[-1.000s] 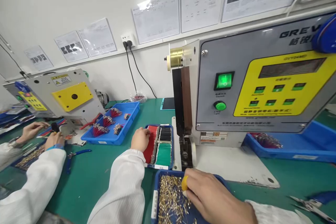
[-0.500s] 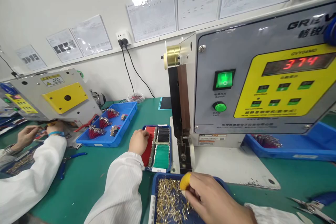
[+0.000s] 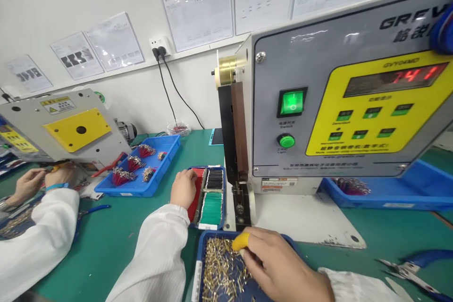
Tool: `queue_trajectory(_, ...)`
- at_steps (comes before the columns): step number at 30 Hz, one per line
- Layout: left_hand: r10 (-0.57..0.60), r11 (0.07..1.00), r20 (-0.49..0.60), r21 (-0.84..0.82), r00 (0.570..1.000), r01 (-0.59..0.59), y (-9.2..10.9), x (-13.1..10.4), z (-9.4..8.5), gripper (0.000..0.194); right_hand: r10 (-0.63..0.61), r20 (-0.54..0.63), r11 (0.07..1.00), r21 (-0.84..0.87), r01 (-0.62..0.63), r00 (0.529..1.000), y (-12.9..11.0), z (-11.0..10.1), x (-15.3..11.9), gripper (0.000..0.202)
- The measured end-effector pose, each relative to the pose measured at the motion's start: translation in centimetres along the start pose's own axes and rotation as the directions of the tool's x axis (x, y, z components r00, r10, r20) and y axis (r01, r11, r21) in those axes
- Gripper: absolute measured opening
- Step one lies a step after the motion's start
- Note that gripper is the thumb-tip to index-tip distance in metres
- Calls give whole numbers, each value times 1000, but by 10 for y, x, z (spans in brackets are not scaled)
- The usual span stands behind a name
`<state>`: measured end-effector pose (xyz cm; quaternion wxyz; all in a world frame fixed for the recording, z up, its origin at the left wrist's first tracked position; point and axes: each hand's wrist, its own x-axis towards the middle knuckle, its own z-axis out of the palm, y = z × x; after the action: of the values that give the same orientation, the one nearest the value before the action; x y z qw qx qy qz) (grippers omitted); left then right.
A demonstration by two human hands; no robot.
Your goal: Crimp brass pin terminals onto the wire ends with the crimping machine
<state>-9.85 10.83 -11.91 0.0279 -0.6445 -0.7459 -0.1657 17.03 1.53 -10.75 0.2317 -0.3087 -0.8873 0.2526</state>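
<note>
My left hand (image 3: 184, 189) rests over the red wires (image 3: 198, 188) in a small divided tray (image 3: 224, 198). Its fingers are curled down onto them, and the fingertips are partly hidden. Black wires (image 3: 214, 179) and green wires (image 3: 211, 208) fill the other compartments. My right hand (image 3: 274, 259) hovers at a blue tray (image 3: 202, 245) of small loose gold-coloured metal pins (image 3: 221, 269). A yellow finger cot (image 3: 241, 241) covers one finger, and thumb and finger are drawn together. Whatever lies between them is too small to make out.
A machine (image 3: 276, 146) with a red digital display stands behind my right hand. Pliers (image 3: 412, 266) lie at right. A blue tray (image 3: 155, 186) holds bundled red wires. At far left, a co-worker's hands (image 3: 60, 177) work by another machine (image 3: 78, 127).
The whole view has shifted slightly left. My hands stay at the same two trays, with the right fingers still over the metal pins. The display digits differ.
</note>
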Motion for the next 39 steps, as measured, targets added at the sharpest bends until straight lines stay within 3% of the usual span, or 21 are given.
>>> queue_trajectory(4, 126, 988, -22, -89, 992, -128, 25, -12, 1, 23, -12, -1, 1000, 13, 12, 1000, 1, 1, 0, 17)
queue_trajectory(10, 284, 958, 89, -57, 955, -280, 44, -25, -3, 22, 15, 23, 1000, -28, -15, 1000, 4, 4, 1, 12)
queue_trajectory(16, 283, 959, 154, -54, 947, -278, 44, -25, -3, 20, -47, 31, 998, 52, 45, 998, 0, -2, 2, 13)
queue_trajectory(24, 254, 967, 124, -63, 959, -248, 44, -26, 1, 20, 2, 17, 1000, 19, -3, 1000, 2, 1, 1, 14)
queue_trajectory(30, 211, 976, 43, -55, 977, -209, 43, -19, 6, 22, 34, 35, 999, -4, -34, 999, 5, 5, 1, 15)
queue_trajectory(34, 218, 976, 18, 5, 976, -219, 44, -14, 9, 30, 32, 55, 999, 6, -32, 998, 4, 4, 2, 18)
queue_trajectory(39, 245, 970, 19, 7, 969, -245, 44, -10, 13, 27, 20, 47, 999, -27, -19, 999, 2, 2, 1, 17)
